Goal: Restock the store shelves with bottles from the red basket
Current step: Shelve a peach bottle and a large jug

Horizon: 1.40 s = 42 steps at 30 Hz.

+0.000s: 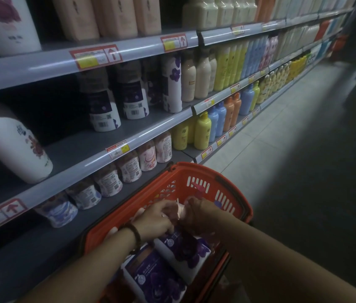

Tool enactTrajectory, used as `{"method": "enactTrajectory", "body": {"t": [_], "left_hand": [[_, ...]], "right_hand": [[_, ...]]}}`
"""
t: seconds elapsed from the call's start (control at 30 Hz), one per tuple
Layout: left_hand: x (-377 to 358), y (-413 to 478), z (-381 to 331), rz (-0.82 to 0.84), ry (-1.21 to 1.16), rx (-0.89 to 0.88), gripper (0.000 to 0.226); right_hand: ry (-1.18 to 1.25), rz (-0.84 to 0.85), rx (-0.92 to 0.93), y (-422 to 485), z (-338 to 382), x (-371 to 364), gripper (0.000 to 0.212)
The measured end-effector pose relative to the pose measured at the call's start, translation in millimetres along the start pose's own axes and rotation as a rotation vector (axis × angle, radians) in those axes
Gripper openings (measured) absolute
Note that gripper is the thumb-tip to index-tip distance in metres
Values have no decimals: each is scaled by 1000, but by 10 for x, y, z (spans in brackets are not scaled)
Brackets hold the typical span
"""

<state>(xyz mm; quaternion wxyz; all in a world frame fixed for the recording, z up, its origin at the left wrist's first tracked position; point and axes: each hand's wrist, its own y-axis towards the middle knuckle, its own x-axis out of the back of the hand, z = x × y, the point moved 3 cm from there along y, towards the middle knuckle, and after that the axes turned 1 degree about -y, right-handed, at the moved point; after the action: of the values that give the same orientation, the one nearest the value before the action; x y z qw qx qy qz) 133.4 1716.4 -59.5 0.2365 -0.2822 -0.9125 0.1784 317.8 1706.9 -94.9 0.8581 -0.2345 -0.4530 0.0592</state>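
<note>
Down at the lower centre of the frame sits one red basket point(194, 171), just beside the bottom shelf point(41, 254). In it two purple-flowered bottles point(153, 278) lie on their sides, one partly over the other, and a single pink pump head point(199, 186) sticks up near the basket's far wall. Both hands meet above the basket's middle. The left hand point(155, 219), with one dark bead bracelet point(137, 235) on its wrist, comes in from the lower left, knuckles up and fingers curled down. The right hand point(198, 213) comes in from the lower right, its forearm crossing the basket's near rim, fingers likewise curled. Between them shows a pale pink pump neck point(181, 212), which both hands grip; in this dim light it seems to belong to the upper bottle point(185, 252), though that is not certain. On the middle shelf point(81, 145), at the centre of the frame, stand two barcode-outward bottles point(105, 112), with one white bottle with a purple flower point(171, 84) to their right. At the left edge one large white bottle with a red flower point(17, 149) leans. Under that shelf, six bottles point(108, 182) run in a diagonal row on the bottom shelf.
</note>
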Motion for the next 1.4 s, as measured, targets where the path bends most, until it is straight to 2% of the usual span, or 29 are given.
{"method": "enactTrajectory", "body": {"t": [0.1,0.17,0.27,0.4,0.67,0.8,0.93,1.0,1.13,1.27,1.4], "left_hand": [[-10,-15,-25,-15,47,-24,65],[-13,0,-5,-28,42,-24,61],[-20,10,19,-26,13,-12,57],[-34,20,19,-21,7,-8,56],[-7,30,-4,33,-43,-45,67],[-32,65,6,29,-6,-60,64],[-23,75,16,14,51,-83,75],[-12,45,-27,-13,79,-99,74],[-19,-25,-118,-73,112,-154,57],[-19,-68,-144,-153,104,-176,88],[12,-154,-263,-262,132,-202,70]], "right_hand": [[8,43,58,35,-55,-29,45],[-122,4,153,-40,41,43,42],[-55,43,94,-16,-52,23,49],[-228,160,80,-51,-38,56,56],[-237,46,96,-104,-48,231,62],[-292,9,123,-148,-43,348,76],[-219,-116,161,-228,-14,544,73],[-180,-171,195,-280,46,636,75],[-43,-283,251,-353,220,779,75],[3,-370,255,-425,413,917,58],[33,-468,273,-488,587,966,61]]}}
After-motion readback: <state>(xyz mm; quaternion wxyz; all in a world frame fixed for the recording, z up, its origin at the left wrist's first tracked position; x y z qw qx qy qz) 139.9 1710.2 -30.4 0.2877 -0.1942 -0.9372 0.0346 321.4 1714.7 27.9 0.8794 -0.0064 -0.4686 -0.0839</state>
